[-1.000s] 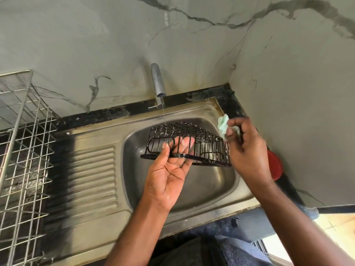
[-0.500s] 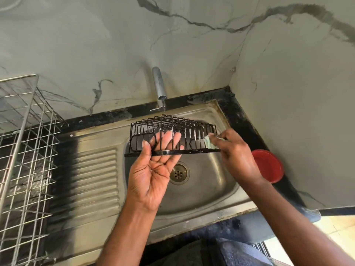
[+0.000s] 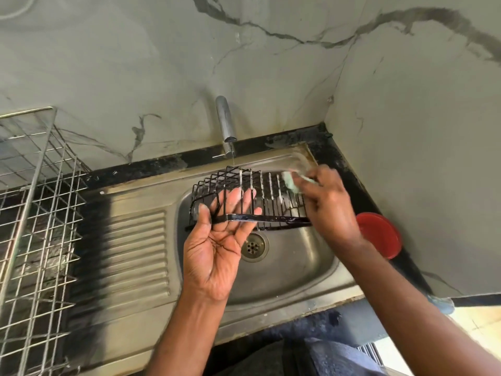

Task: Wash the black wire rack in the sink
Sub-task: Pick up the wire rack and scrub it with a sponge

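Observation:
The black wire rack [image 3: 267, 198] hangs over the steel sink basin [image 3: 306, 267], tilted on edge, with white suds on its bars. My left hand [image 3: 219, 240] holds the rack's left end, palm up, thumb hooked over a wire and fingers spread behind the bars. My right hand [image 3: 329, 204] grips a pale green sponge [image 3: 288, 181] and presses it on the rack's upper right bars. The hand is blurred by motion. A thin stream of water falls from the chrome tap [image 3: 226, 128] just behind the rack.
A red round lid [image 3: 379, 234] lies on the black counter right of the sink, close to the wall. The ribbed drainboard [image 3: 135, 253] lies left of the basin. A tall silver wire dish rack [image 3: 32, 226] stands at far left. Marble walls close the corner.
The rack has shifted left and tilted more upright over the last second. My right hand with the sponge has gone from the rack's right end to its upper bars, leaving suds.

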